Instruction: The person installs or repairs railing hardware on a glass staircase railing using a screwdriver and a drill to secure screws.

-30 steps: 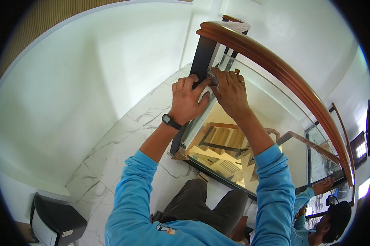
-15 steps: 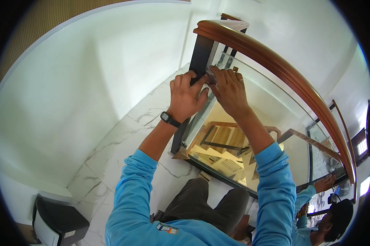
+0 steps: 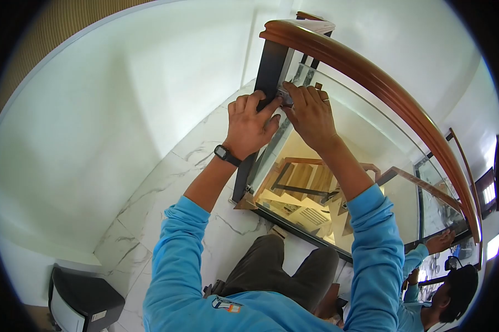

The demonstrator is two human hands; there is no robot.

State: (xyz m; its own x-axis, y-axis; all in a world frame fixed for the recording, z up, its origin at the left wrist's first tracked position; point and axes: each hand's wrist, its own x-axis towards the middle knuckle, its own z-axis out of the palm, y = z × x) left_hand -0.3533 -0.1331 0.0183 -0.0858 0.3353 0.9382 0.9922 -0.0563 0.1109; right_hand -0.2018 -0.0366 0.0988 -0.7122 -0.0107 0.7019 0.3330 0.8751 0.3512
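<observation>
Both hands are at the dark railing post (image 3: 271,63), below the end of the brown wooden handrail (image 3: 365,66). My left hand (image 3: 248,124), with a black watch above its wrist, has its fingers against the post and its index finger reaching to a small metal fitting (image 3: 285,97). From the other side my right hand (image 3: 311,116) presses its thumb and fingertips around that same fitting, beside the edge of the glass panel (image 3: 360,116). The fingertips partly cover the fitting, so its shape is unclear.
A co-worker (image 3: 454,293) is at the lower right, one hand (image 3: 440,242) near the railing's far lower end. Stairs (image 3: 305,182) show through the glass. A black-and-white bin-like object (image 3: 86,299) stands at the lower left on the marble floor (image 3: 166,182).
The post, handrail and glass appear slightly higher in view. Both hands stay at the fitting, of which a little more shows between the fingertips.
</observation>
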